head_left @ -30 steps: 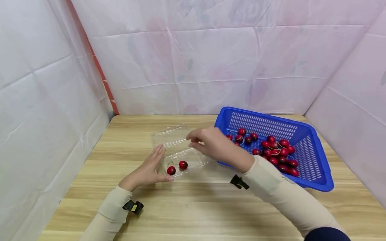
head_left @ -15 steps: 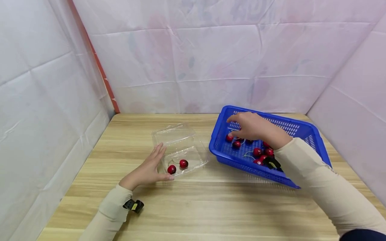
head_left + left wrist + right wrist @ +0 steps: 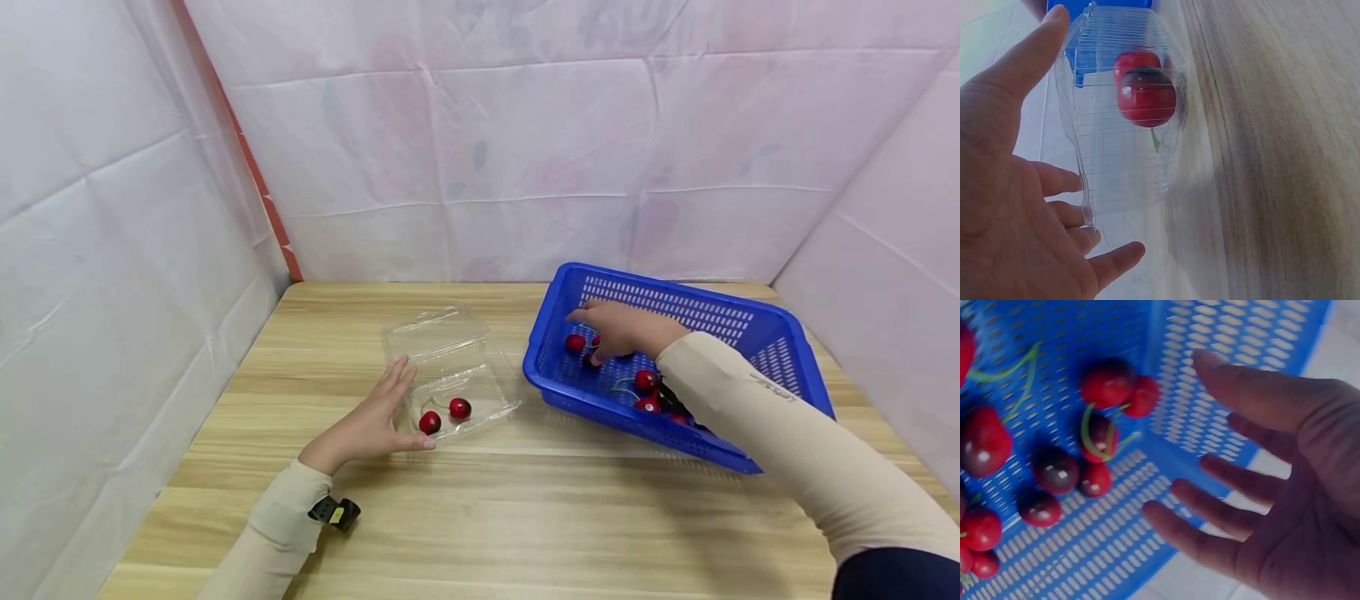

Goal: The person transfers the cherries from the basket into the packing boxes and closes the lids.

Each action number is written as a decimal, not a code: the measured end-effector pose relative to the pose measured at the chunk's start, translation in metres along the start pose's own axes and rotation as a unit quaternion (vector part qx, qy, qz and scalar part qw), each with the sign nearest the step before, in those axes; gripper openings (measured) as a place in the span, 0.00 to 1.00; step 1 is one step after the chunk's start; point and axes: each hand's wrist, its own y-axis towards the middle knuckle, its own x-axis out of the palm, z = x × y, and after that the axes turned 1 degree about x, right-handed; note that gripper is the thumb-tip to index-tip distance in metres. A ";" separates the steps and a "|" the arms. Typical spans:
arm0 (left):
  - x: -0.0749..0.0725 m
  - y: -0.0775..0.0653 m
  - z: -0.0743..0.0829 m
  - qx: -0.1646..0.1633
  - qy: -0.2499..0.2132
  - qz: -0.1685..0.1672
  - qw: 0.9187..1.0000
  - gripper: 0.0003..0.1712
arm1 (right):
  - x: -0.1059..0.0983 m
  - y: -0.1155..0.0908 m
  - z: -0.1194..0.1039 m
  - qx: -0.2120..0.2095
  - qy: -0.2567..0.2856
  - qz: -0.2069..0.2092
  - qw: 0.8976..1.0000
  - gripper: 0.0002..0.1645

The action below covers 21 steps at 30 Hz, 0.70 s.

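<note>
My left hand (image 3: 367, 423) rests against the near left side of a clear plastic clamshell box (image 3: 491, 392), thumb and fingers spread along its rim. The box lies with its lid folded back. Two dark red cherries (image 3: 460, 408) with stems sit inside it, and the left wrist view shows a cherry (image 3: 1146, 97) through the clear wall. Over the left part of a blue basket (image 3: 551, 385) is my right hand (image 3: 626, 327), hiding some cherries. In the right wrist view its fingers are extended and apart, with nothing between them, beside several cherries (image 3: 1054, 469).
The basket stands at the right of the wooden table (image 3: 480, 517), with more cherries (image 3: 647, 381) in its near part, partly behind my right sleeve (image 3: 757, 408). White sheeting (image 3: 525, 150) hangs behind the table and at both sides.
My right hand has moved right from above the clamshell box to the basket and lowered among the cherries there. My left hand stays at the box. The two cherries inside have not moved.
</note>
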 end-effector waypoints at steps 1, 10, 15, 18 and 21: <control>0.000 0.000 0.000 0.000 0.000 0.000 1.000 0.70 | 0.002 0.002 0.001 -0.005 -0.005 -0.004 1.000 0.40; 0.000 -0.002 0.001 0.002 0.003 0.001 1.000 0.70 | 0.020 0.013 0.009 -0.014 -0.028 -0.056 0.998 0.42; 0.000 -0.001 0.001 0.001 0.002 0.000 1.000 0.69 | 0.028 0.016 0.009 -0.015 -0.035 -0.054 0.998 0.41; 0.000 -0.001 0.001 0.000 0.003 -0.002 1.000 0.69 | 0.029 0.016 0.008 -0.014 -0.037 -0.051 0.998 0.40; -0.001 -0.001 0.002 -0.001 0.007 -0.003 1.000 0.69 | 0.031 0.018 0.009 -0.018 -0.041 -0.048 0.998 0.39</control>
